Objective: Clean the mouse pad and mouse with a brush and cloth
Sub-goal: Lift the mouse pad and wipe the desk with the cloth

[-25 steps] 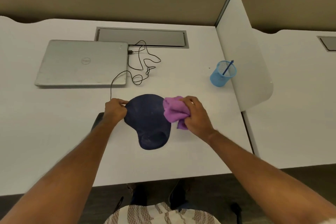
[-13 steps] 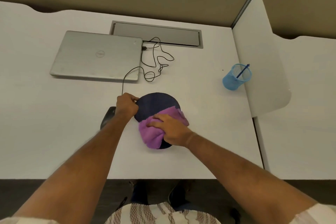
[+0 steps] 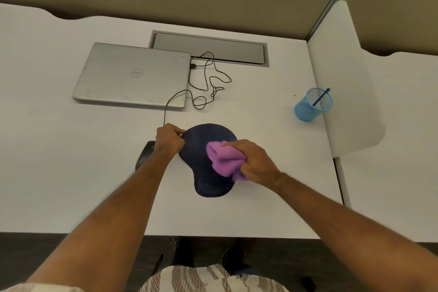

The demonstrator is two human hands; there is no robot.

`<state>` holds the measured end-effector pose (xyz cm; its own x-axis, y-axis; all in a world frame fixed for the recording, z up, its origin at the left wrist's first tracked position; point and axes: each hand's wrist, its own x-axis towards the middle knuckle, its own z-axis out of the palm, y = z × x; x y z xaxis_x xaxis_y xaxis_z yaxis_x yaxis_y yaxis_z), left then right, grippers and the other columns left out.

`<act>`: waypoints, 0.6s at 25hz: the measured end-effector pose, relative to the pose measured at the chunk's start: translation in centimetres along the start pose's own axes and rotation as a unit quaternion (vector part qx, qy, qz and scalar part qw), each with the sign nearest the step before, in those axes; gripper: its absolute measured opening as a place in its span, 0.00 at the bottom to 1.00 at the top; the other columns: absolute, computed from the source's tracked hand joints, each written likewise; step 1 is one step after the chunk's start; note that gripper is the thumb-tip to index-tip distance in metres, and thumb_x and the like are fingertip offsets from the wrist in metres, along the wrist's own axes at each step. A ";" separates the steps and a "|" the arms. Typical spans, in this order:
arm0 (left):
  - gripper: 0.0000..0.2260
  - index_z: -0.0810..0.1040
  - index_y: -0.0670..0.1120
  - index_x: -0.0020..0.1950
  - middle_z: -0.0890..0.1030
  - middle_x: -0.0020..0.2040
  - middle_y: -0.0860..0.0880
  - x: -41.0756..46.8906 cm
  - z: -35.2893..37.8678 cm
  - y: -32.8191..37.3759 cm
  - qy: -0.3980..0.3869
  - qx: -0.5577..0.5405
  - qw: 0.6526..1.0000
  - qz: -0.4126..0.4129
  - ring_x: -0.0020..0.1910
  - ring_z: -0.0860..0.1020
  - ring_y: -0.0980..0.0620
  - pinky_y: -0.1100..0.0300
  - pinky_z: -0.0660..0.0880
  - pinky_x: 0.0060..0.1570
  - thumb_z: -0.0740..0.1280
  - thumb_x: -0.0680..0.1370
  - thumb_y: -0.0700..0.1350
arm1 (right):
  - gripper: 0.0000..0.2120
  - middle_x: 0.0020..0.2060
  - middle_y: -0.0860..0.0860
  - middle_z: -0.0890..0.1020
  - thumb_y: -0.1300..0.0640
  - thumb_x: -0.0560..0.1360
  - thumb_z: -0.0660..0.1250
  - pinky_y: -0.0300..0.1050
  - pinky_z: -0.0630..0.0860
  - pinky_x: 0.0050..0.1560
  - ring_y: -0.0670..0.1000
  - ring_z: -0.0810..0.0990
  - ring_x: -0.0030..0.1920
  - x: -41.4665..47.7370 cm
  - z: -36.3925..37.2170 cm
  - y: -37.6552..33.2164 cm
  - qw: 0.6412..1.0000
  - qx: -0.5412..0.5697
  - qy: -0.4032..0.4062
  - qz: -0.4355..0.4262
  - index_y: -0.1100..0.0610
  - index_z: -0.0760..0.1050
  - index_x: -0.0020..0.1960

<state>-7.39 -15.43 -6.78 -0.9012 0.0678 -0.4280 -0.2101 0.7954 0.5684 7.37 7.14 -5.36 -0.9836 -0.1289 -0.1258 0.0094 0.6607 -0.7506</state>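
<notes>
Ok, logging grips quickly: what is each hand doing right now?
Left hand: pinches the edge of the mouse pad.
Right hand: grips the purple cloth on the pad.

even soft overhead light, faint shadows — wide-angle edge bending, slight blur

Left hand (image 3: 169, 141) pinches mouse pad (image 3: 200, 152); right hand (image 3: 256, 161) grips cloth (image 3: 222, 159).

Bare worktop (image 3: 59, 173) fills the left and lower left of the frame, open to pass. At upper left the closed laptop (image 3: 132, 76) blocks the way, its looped cable (image 3: 208, 83) sprawling just right of it. At centre, the left hand (image 3: 169, 140) pinches the edge of the mouse pad (image 3: 201, 149) and the right hand (image 3: 256, 161) grips the cloth (image 3: 222, 159) on it. Open surface separates these from the pen holder (image 3: 310, 106) beside the divider (image 3: 343, 90) at right.
</notes>
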 end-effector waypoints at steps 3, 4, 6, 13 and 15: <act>0.11 0.83 0.39 0.58 0.84 0.54 0.41 0.3 0.0 -0.3 -0.003 -0.003 1.000 0.006 0.52 0.81 0.43 0.56 0.76 0.56 0.70 0.76 0.34 | 0.29 0.60 0.48 0.79 0.52 0.65 0.62 0.54 0.70 0.65 0.51 0.76 0.61 5.5 4.8 -4.0 0.998 -0.003 -0.033 0.048 0.47 0.73 0.67; 0.10 0.83 0.39 0.57 0.84 0.54 0.41 0.3 0.0 -0.5 -0.001 -0.005 1.000 0.005 0.52 0.81 0.44 0.57 0.76 0.55 0.70 0.76 0.35 | 0.26 0.61 0.47 0.78 0.46 0.69 0.59 0.58 0.65 0.69 0.51 0.75 0.63 6.0 5.9 -5.1 0.995 -0.040 -0.055 0.067 0.44 0.72 0.68; 0.11 0.83 0.40 0.56 0.84 0.54 0.42 0.3 0.1 -0.6 0.007 -0.003 1.000 0.012 0.52 0.81 0.45 0.59 0.75 0.56 0.69 0.75 0.33 | 0.23 0.68 0.46 0.74 0.44 0.77 0.58 0.51 0.43 0.74 0.52 0.68 0.68 5.2 7.7 -6.1 0.981 -0.157 -0.102 0.055 0.44 0.68 0.71; 0.11 0.83 0.39 0.58 0.84 0.55 0.41 0.1 0.7 -0.1 0.020 0.019 1.000 0.010 0.55 0.81 0.41 0.53 0.75 0.61 0.69 0.76 0.33 | 0.32 0.78 0.47 0.55 0.55 0.78 0.62 0.54 0.42 0.78 0.51 0.50 0.78 -4.9 7.3 0.6 0.920 -0.252 -0.234 -0.189 0.45 0.54 0.78; 0.11 0.82 0.39 0.58 0.83 0.55 0.41 -0.1 0.8 0.0 0.019 0.025 0.999 0.008 0.54 0.81 0.41 0.52 0.75 0.61 0.69 0.77 0.34 | 0.33 0.79 0.44 0.50 0.55 0.79 0.61 0.52 0.40 0.77 0.47 0.45 0.79 -8.3 5.4 1.8 0.924 -0.239 -0.246 -0.167 0.43 0.50 0.79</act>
<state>-6.98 -14.90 -7.28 -0.9183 0.0580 -0.3916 -0.1773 0.8241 0.5380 16.55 5.44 -9.21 -0.7151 -0.6276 -0.3078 -0.4762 0.7597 -0.4427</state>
